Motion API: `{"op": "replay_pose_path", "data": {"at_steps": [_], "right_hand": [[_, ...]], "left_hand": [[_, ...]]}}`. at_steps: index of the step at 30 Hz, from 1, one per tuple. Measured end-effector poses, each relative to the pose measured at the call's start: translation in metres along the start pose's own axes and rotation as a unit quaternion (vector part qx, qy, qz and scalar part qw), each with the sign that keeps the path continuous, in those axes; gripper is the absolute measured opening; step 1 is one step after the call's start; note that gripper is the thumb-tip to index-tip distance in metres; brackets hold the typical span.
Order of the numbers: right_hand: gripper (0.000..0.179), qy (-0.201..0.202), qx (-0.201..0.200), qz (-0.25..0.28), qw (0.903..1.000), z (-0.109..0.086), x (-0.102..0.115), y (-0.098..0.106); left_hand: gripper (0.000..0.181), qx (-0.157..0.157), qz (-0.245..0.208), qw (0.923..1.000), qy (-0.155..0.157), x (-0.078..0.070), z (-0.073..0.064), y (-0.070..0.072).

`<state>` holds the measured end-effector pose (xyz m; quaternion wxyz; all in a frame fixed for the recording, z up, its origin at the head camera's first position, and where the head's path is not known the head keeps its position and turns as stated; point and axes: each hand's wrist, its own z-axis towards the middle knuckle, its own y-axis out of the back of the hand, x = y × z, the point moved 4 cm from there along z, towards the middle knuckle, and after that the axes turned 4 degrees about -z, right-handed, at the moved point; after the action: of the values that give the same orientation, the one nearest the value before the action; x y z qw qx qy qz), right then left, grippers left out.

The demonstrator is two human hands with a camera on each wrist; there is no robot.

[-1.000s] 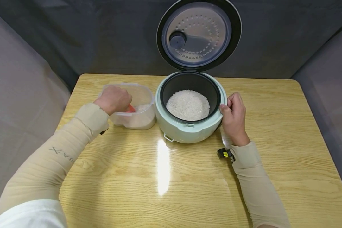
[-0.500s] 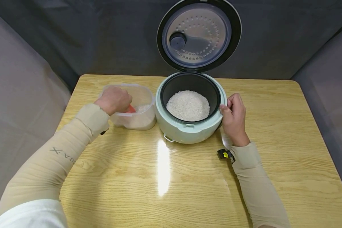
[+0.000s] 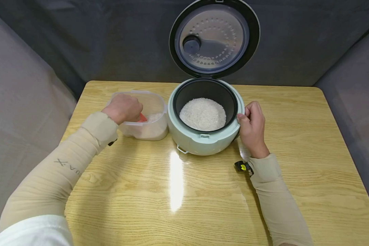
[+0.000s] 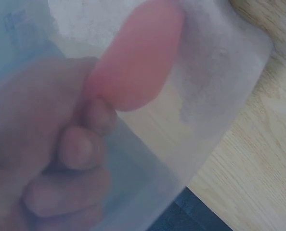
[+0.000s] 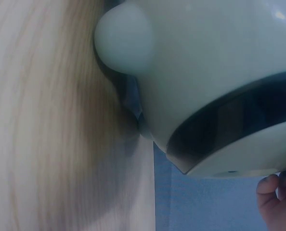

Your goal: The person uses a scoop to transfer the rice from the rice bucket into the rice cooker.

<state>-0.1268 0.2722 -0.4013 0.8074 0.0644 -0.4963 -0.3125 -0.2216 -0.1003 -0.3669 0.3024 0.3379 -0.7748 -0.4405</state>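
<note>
Inside a translucent plastic container [image 3: 150, 131] my left hand [image 3: 124, 107] grips a red scoop [image 3: 142, 118]. Through the container's wall, the left wrist view shows the curled fingers [image 4: 80, 149] and the scoop's rounded bowl [image 4: 138, 57] beside white rice [image 4: 85, 24]. Right of the container stands a pale green rice cooker [image 3: 200, 145], its lid [image 3: 219, 44] raised. A mound of rice [image 3: 203, 114] lies in its dark inner pot. My right hand [image 3: 253, 126] holds the cooker's right side, thumb on the rim; most of its other fingers are hidden in the head view.
Everything stands on a wooden table [image 3: 209, 198], with the container close against the cooker's left side. A dark curtain [image 3: 110, 41] hangs behind the table, and grey cloth walls [image 3: 21, 89] flank it. A small loop [image 3: 182, 149] juts from the cooker's lower front.
</note>
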Motion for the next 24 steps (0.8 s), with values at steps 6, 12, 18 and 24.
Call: {"op": "replay_pose_path", "data": {"at_steps": [6, 12, 18, 24], "right_hand": [[0.022, 0.001, 0.002, 0.002, 1.0000, 0.0004, 0.0008, -0.0002], [0.023, 0.006, 0.001, 0.000, 1.0000, 0.0000, -0.0001, 0.0000], [0.022, 0.005, -0.001, -0.004, 1.0000, 0.0002, 0.0007, 0.0001], [0.021, -0.001, 0.002, -0.007, 1.0000, 0.0004, -0.0001, 0.0007]], "left_hand": [[0.030, -0.002, -0.022, 0.9997, -0.010, 0.0000, -0.0016, 0.0005], [0.033, -0.004, -0.031, 0.9994, -0.014, 0.0002, -0.0034, 0.0022], [0.038, -0.006, -0.037, 0.9992, -0.013, 0.0000, -0.0037, 0.0021], [0.032, 0.012, -0.060, 0.9978, -0.023, -0.0022, -0.0022, -0.0004]]}}
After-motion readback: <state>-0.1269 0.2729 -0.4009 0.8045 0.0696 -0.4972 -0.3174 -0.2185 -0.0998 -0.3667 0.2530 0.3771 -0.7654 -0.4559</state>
